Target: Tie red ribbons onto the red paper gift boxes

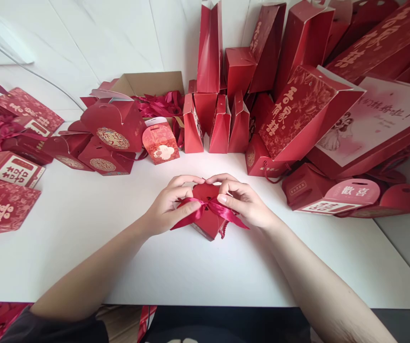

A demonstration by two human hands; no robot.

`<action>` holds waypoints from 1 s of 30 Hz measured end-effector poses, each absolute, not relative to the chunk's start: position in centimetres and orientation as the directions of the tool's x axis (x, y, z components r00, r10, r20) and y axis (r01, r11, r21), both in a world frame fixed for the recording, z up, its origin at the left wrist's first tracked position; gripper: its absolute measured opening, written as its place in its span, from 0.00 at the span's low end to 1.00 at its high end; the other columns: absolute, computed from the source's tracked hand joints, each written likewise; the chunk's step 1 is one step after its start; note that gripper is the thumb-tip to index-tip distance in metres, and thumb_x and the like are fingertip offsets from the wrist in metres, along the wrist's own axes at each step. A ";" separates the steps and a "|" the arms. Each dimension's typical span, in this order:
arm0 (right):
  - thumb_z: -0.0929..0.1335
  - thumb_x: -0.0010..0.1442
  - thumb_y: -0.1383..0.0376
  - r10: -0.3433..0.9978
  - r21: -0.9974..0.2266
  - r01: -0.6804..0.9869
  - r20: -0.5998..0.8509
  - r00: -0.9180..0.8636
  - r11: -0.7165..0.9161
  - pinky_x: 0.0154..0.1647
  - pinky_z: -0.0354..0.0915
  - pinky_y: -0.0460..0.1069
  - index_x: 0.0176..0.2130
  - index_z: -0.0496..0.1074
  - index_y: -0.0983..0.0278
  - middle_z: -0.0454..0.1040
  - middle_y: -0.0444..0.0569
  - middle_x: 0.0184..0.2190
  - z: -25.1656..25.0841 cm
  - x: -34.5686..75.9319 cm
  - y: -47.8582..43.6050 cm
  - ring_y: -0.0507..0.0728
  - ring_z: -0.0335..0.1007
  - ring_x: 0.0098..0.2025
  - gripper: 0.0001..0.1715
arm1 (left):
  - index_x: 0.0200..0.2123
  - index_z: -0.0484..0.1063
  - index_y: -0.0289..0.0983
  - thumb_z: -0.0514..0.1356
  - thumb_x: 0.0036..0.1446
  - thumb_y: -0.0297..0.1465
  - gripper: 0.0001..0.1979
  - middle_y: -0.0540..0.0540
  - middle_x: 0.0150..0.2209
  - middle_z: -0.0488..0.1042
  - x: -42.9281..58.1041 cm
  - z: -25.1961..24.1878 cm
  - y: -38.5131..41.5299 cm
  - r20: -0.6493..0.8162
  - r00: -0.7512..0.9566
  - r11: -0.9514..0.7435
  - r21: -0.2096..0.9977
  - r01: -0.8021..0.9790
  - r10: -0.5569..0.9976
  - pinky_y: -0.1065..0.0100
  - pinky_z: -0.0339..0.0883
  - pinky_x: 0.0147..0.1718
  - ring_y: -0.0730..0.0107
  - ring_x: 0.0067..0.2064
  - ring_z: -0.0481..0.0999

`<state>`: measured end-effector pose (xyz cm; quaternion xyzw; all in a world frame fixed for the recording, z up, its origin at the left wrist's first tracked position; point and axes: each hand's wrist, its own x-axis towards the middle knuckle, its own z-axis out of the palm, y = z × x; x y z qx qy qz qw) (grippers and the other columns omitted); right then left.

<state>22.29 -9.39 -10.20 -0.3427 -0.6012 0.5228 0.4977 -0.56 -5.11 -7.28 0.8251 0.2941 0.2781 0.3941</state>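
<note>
A small red gift box (208, 227) sits on the white table in front of me, a dark red cord hanging at its right side. Across its top is a crimson satin ribbon (186, 213), tied in a bow with a knot in the middle and tails out to both sides. My left hand (174, 202) pinches the bow's left side between thumb and fingers. On the other side my right hand (242, 197) pinches the right side of the bow. Both index fingertips reach the box's far top edge. The fingers partly hide the bow's loops.
Red gift boxes (115, 124) stand at the back left, beside a cardboard box (155, 82) of ribbons. Taller red boxes (297, 114) are stacked at the right. More boxes (6, 205) lie at the left on the white table (94, 209). A cable (29, 71) runs down the wall.
</note>
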 end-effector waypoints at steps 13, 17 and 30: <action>0.70 0.63 0.63 0.941 -0.949 -0.096 0.312 -0.129 0.301 0.59 0.57 0.55 0.27 0.68 0.61 0.67 0.48 0.46 -10.9 21.7 -9.4 0.59 0.64 0.57 0.14 | 0.23 0.63 0.36 0.56 0.64 0.27 0.15 0.43 0.56 0.66 0.4 -9.7 -6.8 0.487 0.393 -0.604 0.750 0.269 0.780 0.56 0.59 0.63 0.62 0.60 0.68; 0.70 0.63 0.62 0.940 -0.939 -0.159 0.324 -0.110 0.305 0.62 0.55 0.55 0.26 0.67 0.61 0.66 0.48 0.45 -11.3 21.7 -9.2 0.59 0.63 0.58 0.15 | 0.24 0.61 0.36 0.55 0.64 0.28 0.15 0.44 0.56 0.66 0.3 -10.0 -6.5 0.467 0.373 -0.569 0.786 0.240 0.802 0.57 0.59 0.63 0.64 0.59 0.68; 0.66 0.66 0.55 0.967 -0.982 -0.131 0.160 -0.196 0.136 0.53 0.63 0.54 0.28 0.69 0.62 0.68 0.49 0.49 -10.6 22.3 -9.1 0.59 0.67 0.52 0.18 | 0.20 0.60 0.36 0.52 0.67 0.37 0.22 0.41 0.54 0.69 -0.2 -9.6 -5.4 0.249 0.461 -0.347 0.927 0.140 0.852 0.58 0.67 0.50 0.60 0.49 0.73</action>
